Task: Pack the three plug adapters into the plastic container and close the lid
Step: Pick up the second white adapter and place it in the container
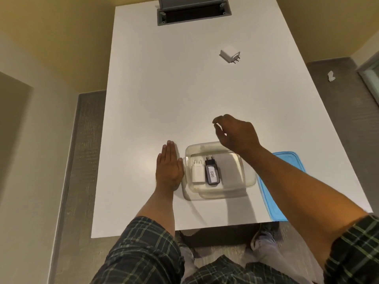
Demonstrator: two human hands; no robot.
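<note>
A clear plastic container [249, 181] stands near the table's front edge. Inside it lie a white plug adapter [198, 170] and, touching its right side, a black plug adapter [212, 172] with a white label. A third, white plug adapter [230, 55] lies far off at the table's back right, prongs pointing right. The blue lid [272, 201] lies flat to the right of the container, partly hidden by my right forearm. My left hand [169, 168] rests flat on the table against the container's left wall. My right hand [235, 133] hovers over the container's far rim, fingers loosely curled, holding nothing.
The white table [174, 89] has a grey cable hatch [193, 14] open at its far end. A crumpled scrap of paper [330, 76] lies on the carpet to the right. My knees show below the front edge.
</note>
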